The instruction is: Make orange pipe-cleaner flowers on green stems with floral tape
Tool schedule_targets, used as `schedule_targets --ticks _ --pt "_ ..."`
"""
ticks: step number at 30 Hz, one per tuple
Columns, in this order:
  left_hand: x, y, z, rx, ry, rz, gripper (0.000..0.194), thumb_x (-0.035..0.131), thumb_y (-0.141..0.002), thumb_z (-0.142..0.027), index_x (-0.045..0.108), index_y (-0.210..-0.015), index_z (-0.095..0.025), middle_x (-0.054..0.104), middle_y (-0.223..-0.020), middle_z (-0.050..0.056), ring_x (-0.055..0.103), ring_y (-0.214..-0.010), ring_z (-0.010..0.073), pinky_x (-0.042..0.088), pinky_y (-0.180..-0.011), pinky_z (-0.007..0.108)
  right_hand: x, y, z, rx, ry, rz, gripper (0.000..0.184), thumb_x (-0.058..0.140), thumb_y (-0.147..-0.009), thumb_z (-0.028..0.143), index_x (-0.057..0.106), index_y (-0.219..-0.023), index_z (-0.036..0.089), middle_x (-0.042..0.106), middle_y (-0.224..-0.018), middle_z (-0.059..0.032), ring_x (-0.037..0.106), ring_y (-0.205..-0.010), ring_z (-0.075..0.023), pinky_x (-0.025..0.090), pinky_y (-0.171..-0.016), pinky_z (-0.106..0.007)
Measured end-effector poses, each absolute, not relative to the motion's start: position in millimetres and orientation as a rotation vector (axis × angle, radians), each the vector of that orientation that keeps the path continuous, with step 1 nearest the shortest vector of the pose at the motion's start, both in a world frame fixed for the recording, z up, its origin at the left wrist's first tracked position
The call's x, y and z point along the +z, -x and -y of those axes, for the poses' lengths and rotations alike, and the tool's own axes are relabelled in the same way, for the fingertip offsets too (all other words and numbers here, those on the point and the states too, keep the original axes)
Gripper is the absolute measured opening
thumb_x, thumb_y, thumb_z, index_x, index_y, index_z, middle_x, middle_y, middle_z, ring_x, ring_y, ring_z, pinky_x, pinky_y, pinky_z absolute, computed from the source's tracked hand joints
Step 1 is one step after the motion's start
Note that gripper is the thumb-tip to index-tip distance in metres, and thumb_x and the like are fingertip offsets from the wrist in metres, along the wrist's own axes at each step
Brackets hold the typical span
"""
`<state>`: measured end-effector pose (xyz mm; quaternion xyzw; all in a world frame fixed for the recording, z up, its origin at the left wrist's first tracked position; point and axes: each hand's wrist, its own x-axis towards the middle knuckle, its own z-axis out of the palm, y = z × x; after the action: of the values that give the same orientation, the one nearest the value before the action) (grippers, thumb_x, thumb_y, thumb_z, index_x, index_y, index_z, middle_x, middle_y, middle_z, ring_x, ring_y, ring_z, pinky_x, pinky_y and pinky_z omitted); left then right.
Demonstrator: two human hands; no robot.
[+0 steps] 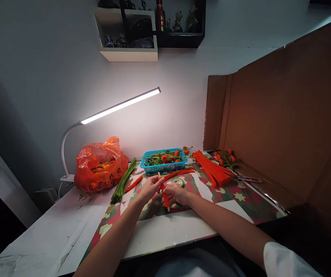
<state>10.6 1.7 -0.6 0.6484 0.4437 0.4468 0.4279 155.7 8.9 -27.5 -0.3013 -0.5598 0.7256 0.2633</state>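
A thin pale stick (168,209) wrapped in orange fuzzy chenille stem (165,197) is held slantwise between my two hands. My left hand (150,187) pinches it near the upper end. My right hand (176,193) has its fingers closed on the wrapped part lower down. Just beyond my fingers, a strip of orange chenille stems (179,173) curves off to the right; whether it joins the wrapped piece I cannot tell. A roll of pale tape (178,182) lies right behind my right hand. To the left of my left hand rests a short orange coil (133,184).
Green stems (124,181) and an orange plastic bag (100,165) are at left, beside a lit lamp (121,105). Behind stands a blue basket (163,167) of orange-and-green pieces. At right lie orange stems (213,169), scissors (249,179) and a tall cardboard sheet (283,115).
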Motion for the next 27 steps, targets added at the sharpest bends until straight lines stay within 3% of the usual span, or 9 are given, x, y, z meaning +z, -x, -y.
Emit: schedule_targets --ticks 15,27 --pt "1.4 -10.7 1.0 1.099 -1.597 -1.106 0.043 0.063 -0.068 -0.055 0.048 -0.062 -0.015 0.049 -0.051 -0.004 0.042 -0.043 0.0063 0.034 -0.044 0.019 -25.0 -154.6 -8.7 1.970 0.856 1.512 0.018 0.049 -0.072 0.026 0.053 -0.086 0.014 0.065 -0.059 -0.0033 0.061 -0.046 -0.0134 0.041 -0.044 -0.020" --pt "-0.2 -7.8 -1.9 1.106 -1.555 -1.044 0.045 0.063 -0.067 -0.058 0.049 -0.065 -0.016 0.046 -0.050 -0.006 0.038 -0.042 0.0056 0.031 -0.042 0.019 -17.4 -158.7 -5.2 2.021 0.817 1.495 0.021 0.057 -0.072 0.029 0.051 -0.087 0.016 0.064 -0.062 -0.0018 0.061 -0.052 -0.0137 0.046 -0.053 -0.024"
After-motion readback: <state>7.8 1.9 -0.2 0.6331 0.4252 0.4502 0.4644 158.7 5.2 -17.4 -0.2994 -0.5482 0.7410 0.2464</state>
